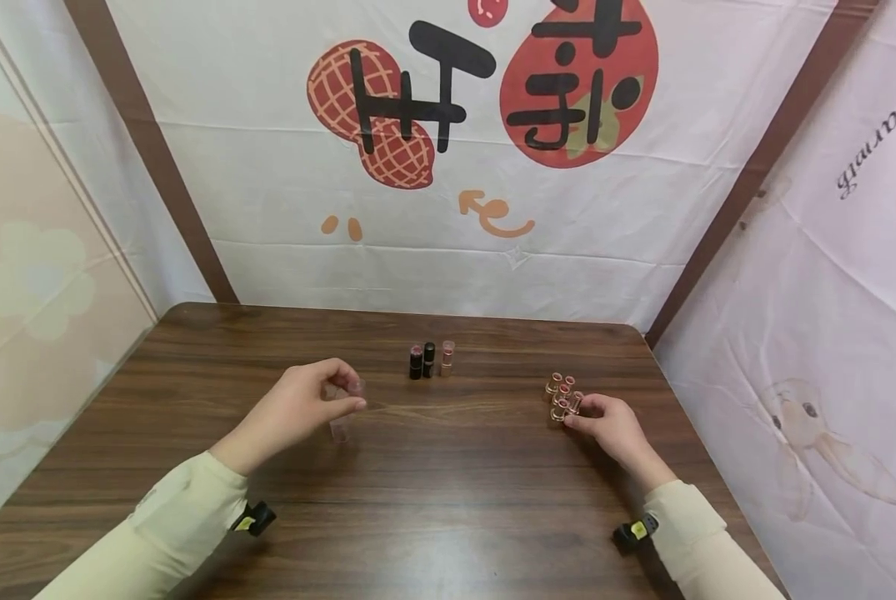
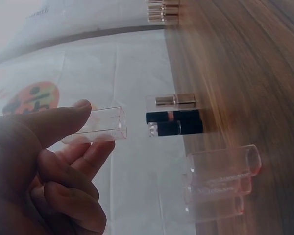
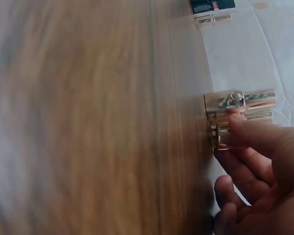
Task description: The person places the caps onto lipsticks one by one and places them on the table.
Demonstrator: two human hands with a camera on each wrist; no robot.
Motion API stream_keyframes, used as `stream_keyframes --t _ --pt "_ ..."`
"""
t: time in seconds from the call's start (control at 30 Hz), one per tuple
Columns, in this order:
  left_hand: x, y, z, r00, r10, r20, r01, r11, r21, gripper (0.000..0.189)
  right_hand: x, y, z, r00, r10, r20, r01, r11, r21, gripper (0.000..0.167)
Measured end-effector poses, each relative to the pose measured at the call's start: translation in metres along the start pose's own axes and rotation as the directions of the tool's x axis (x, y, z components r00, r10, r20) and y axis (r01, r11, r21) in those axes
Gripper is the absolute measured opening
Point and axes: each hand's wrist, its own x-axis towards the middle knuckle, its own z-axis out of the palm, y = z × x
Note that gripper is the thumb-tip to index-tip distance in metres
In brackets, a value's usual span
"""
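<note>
My left hand (image 1: 297, 408) pinches a clear, pinkish lipstick cap (image 2: 108, 120) between thumb and fingers, above the table. Below it, several similar clear caps (image 2: 220, 164) stand in a close group on the wood, partly hidden by the hand in the head view. On the right, my right hand (image 1: 614, 429) pinches a gold lipstick tube (image 3: 229, 138) at the near edge of a cluster. Other uncapped gold lipsticks (image 1: 556, 385) with reddish tips stand tightly beside it. Part of the held tube is hidden behind the thumb.
Toward the back middle of the brown wooden table (image 1: 432, 492) stand two black lipsticks (image 1: 415, 364) and a gold-based lipstick (image 1: 448, 360) with a clear top. A printed white cloth (image 1: 432, 275) hangs behind the table, with more cloth at both sides.
</note>
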Motion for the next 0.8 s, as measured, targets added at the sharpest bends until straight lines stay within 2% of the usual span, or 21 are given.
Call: stream_keyframes --t 0.17,0.37,0.6,0.8 --pt "0.003 0.007 -0.001 1.000 0.013 -0.005 -0.012 1.000 0.026 0.025 -0.002 -0.004 -0.007 1.000 0.020 -0.017 -0.020 1.000 0.015 0.034" --pt "0.005 0.010 -0.002 1.000 0.023 -0.005 -0.022 0.999 0.045 0.025 -0.004 -0.014 -0.019 0.997 -0.006 -0.071 0.007 1.000 0.002 0.035" --pt "0.005 0.010 -0.001 0.999 0.049 0.001 -0.049 0.999 0.019 0.023 -0.006 -0.032 -0.034 0.989 -0.034 -0.140 0.048 0.994 0.097 0.041" --pt "0.009 0.018 0.001 0.999 0.044 0.008 -0.044 0.999 -0.017 0.022 -0.007 -0.058 -0.030 0.988 -0.068 -0.139 0.089 0.985 0.150 0.041"
